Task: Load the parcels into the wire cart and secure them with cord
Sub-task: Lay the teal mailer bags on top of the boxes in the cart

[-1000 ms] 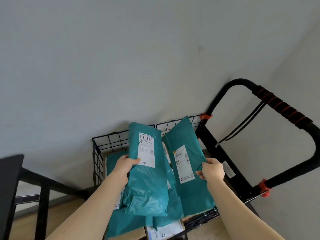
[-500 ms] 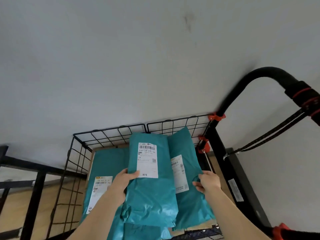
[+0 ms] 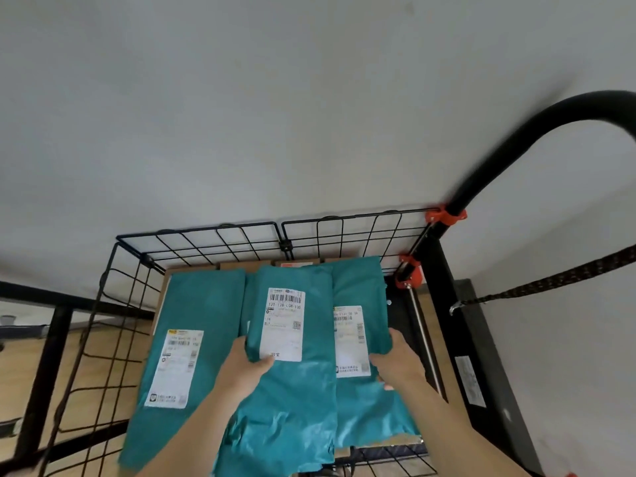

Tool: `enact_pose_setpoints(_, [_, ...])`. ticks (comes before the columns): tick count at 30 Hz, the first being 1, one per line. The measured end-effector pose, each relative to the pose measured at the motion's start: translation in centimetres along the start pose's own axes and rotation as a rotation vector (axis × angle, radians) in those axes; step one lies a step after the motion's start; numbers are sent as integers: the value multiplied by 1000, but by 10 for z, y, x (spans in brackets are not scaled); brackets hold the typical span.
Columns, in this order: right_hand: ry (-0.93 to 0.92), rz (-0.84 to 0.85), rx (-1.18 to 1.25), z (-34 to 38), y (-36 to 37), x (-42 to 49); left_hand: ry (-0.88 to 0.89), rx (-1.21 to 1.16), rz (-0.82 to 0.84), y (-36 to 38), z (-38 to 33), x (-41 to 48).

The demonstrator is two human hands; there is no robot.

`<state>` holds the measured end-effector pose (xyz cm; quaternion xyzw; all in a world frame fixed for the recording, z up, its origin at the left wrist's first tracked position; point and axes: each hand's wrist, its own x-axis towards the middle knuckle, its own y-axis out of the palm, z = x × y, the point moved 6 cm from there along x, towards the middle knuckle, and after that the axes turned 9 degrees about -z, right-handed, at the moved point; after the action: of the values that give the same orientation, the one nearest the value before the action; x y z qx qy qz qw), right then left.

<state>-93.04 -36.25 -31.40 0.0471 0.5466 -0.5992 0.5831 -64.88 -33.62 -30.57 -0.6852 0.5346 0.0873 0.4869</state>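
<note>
Settling 2 parcels flat in cart (image 3: pixel 206 229), upright 1 s ago. L hand (image 3: pixel 246 364) grips mid parcel (image 3: pixel 296 394); R hand (image 3: pixel 399 364) grips 3 o'clock parcel (image 3: pixel 358 284). Cord (image 3: pixel 550 279) unused.

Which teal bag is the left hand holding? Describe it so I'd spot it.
Find the black wire cart. Three teal plastic mailer bags lie side by side inside. The left hand grips the middle bag: it overlaps the right bag, and its white label sits highest.
</note>
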Motion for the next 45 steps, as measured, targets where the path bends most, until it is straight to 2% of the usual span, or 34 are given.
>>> enact_pose_setpoints(3, [-38,30,-27,2,6,7,28,29,-32,4,-5,2])
enact_pose_setpoints(7, [-102,-8,-70,9,5,6,46,41,-100,5,-10,4])
enact_pose_setpoints(12, [-169,-90,-295,9,8,7,177,318,-67,6,-16,4])
enact_pose_setpoints(17, [-183,-58,-412,7,16,5,237,490,-23,2,-12,2])
enact_pose_setpoints(25, [-289,-206,-437,30,2,-9,235,417,-68,-21,-4,-5])
enact_pose_setpoints(36, [-435,-171,-359,81,7,-78,384,495,-54,-79,-6,-39])
enact_pose_setpoints(45, [-608,-144,-304,140,49,-185,542,431,-140,-174,3,-86])
